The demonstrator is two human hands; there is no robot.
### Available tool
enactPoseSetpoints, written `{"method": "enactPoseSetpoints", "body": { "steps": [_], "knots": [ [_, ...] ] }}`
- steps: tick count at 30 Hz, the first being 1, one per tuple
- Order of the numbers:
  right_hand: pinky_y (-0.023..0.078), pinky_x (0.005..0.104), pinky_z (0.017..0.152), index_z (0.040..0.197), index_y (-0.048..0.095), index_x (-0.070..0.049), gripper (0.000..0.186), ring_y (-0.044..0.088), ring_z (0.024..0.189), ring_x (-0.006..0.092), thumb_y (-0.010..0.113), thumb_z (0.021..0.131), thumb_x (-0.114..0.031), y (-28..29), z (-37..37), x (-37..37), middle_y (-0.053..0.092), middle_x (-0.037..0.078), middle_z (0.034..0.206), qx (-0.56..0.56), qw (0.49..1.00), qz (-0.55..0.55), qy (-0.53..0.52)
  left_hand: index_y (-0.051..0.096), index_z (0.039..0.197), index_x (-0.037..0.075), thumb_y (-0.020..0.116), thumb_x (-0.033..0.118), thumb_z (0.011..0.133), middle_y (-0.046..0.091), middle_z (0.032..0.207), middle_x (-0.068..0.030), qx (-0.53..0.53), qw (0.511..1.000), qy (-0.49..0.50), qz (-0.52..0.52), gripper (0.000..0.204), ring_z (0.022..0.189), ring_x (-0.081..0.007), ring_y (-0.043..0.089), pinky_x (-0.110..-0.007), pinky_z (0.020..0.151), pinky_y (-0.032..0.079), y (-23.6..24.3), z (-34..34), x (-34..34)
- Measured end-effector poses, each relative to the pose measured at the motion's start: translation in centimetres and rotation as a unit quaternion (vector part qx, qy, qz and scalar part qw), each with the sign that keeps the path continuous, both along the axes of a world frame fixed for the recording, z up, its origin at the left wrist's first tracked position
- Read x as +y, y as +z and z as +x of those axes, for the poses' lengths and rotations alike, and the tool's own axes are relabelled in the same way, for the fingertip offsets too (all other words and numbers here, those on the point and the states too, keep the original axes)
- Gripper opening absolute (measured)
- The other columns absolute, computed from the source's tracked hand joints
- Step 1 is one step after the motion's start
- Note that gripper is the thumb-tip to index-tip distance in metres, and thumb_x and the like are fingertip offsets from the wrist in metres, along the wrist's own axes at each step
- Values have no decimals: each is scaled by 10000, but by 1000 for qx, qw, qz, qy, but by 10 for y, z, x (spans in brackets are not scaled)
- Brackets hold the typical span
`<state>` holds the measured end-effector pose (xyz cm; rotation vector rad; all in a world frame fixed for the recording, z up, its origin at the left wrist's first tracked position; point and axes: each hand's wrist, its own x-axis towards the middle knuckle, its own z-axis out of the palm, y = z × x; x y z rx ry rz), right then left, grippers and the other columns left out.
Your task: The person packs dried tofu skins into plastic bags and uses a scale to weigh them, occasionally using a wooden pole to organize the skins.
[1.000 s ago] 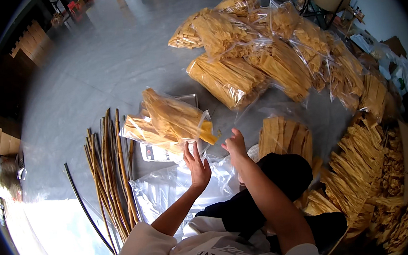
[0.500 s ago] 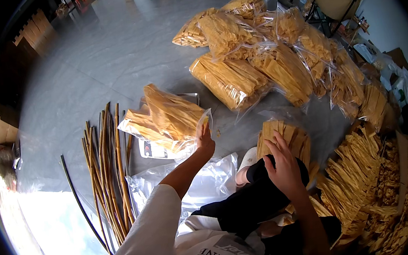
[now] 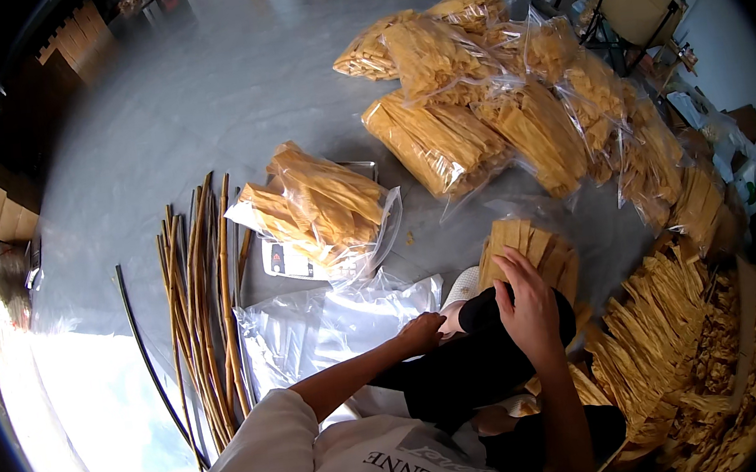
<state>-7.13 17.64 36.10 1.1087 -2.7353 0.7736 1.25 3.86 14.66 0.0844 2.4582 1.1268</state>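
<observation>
My left hand is near my knee, above the edge of the clear plastic bags; its fingers are curled in and I see nothing in them. My right hand, empty with fingers apart, is raised just over a stack of flat tan dried strips beside my foot. A clear bag filled with yellow-tan dried strips rests on a scale ahead of my left hand, its open mouth facing me.
Several filled clear bags are heaped at the far right. Loose dried strips pile up at my right. Several long thin poles lie at my left on the grey floor. A folding chair stands at the back right.
My left hand has let go of the filled bag's mouth and come back toward my knee. The bag stays on the scale, its mouth now loose. My right hand has hardly moved.
</observation>
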Motion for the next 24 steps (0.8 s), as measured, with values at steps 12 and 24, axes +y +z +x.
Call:
{"method": "enactPoseSetpoints", "body": {
  "steps": [12, 24],
  "knots": [
    [460, 375, 789, 1040, 548, -2, 246, 575, 921, 334, 540, 803, -67, 4, 8, 10, 592, 162, 1028, 4, 999, 11, -39, 554, 1150, 88, 502, 209, 847, 603, 1041, -175, -46, 998, -51, 10, 330, 966, -327, 577, -409, 869, 438, -10, 4, 13],
    [479, 328, 774, 943, 603, 17, 169, 609, 902, 291, 539, 787, 18, 1, 19, 16, 614, 144, 1009, 55, 992, -78, -82, 563, 1131, 62, 497, 246, 840, 601, 1040, -189, -46, 997, -67, 6, 350, 948, -347, 581, -419, 850, 447, -7, 3, 11]
  ]
}}
